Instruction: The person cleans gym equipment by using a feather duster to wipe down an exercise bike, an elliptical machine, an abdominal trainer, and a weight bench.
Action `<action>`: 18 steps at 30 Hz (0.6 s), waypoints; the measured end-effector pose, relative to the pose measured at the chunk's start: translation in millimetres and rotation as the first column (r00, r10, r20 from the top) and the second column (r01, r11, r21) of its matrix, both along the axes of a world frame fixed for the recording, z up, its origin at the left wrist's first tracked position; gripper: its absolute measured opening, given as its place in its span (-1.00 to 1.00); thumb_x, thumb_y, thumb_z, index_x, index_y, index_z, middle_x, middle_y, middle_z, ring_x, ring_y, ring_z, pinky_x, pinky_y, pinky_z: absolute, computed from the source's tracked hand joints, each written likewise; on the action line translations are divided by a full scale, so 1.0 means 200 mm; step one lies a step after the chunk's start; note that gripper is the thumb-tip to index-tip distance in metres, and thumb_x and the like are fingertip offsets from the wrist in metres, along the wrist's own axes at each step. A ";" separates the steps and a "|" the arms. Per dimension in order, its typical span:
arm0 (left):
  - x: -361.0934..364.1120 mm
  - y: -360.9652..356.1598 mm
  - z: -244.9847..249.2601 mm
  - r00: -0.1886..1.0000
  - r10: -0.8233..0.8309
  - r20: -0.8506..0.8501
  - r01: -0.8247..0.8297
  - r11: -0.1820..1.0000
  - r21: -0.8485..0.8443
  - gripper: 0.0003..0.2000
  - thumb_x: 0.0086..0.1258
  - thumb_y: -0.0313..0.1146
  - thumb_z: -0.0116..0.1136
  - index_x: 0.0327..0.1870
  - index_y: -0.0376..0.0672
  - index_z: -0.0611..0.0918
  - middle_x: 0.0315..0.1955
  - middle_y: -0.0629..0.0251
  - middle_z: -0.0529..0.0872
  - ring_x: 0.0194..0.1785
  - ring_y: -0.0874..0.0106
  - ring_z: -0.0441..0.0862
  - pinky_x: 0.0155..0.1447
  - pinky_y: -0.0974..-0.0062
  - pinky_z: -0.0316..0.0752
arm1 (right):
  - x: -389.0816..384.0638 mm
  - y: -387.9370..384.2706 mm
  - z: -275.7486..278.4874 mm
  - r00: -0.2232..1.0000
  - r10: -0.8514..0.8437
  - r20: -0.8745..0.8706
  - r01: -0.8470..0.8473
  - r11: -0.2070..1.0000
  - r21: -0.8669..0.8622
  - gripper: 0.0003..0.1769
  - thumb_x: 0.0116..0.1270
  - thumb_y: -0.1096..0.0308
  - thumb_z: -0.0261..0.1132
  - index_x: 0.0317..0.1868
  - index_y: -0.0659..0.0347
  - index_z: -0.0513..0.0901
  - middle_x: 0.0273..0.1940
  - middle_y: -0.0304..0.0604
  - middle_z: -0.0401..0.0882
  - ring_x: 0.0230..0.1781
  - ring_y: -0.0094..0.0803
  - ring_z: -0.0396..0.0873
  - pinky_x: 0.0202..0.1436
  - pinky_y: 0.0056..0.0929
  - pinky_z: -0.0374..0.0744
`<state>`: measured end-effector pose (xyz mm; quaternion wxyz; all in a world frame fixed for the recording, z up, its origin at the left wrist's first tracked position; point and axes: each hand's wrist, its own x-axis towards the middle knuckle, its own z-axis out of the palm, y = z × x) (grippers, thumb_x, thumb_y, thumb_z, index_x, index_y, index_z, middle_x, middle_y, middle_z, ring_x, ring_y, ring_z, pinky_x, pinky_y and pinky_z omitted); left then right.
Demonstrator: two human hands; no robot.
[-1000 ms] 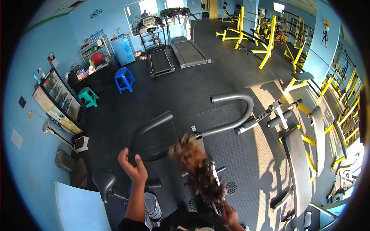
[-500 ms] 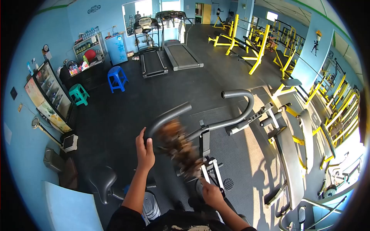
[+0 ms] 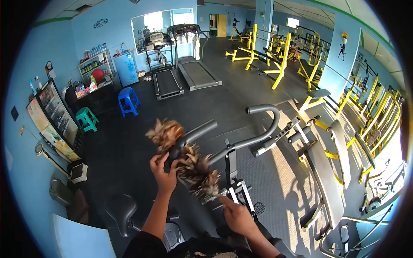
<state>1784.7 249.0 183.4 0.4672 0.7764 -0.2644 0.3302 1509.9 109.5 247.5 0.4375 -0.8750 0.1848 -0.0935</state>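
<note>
My right hand [image 3: 238, 218] is closed round the handle end of a brown feather duster [image 3: 198, 172]. The duster slants up and left, its feathers lying across the left grip of a grey exercise-bike handlebar [image 3: 200, 131]. Its tufted tip sticks out beyond the bar. My left hand [image 3: 164, 175] is at the lower bend of that grip, fingers and thumb curled against the bar just beside the feathers. The handlebar's right grip [image 3: 262, 108] curves away on the other side of the post [image 3: 231, 161].
A black bike seat [image 3: 121, 210] is at lower left. Padded benches [image 3: 320, 180] with yellow frames stand close on the right. Farther off are two treadmills [image 3: 199, 72], a blue stool [image 3: 129, 102], a green stool [image 3: 87, 119] and a glass-door fridge [image 3: 56, 116].
The duster has moved up and left, so its tip now reaches past the left grip. My left hand's fingers have gone from stretched to curled at the bar. The view has shifted slightly.
</note>
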 end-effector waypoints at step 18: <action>0.04 0.09 0.00 0.894 -0.387 -0.228 0.244 0.845 -0.476 -0.65 0.66 -0.24 -0.03 0.28 -0.25 0.58 -0.04 0.23 0.66 -0.10 0.45 0.63 0.04 0.42 0.49 | 0.06 -0.09 0.00 0.991 0.026 0.135 -0.024 1.000 -0.014 -0.60 0.50 0.47 0.13 0.29 0.36 0.56 -0.35 0.14 0.72 -0.40 -0.19 0.72 -0.23 -0.27 0.62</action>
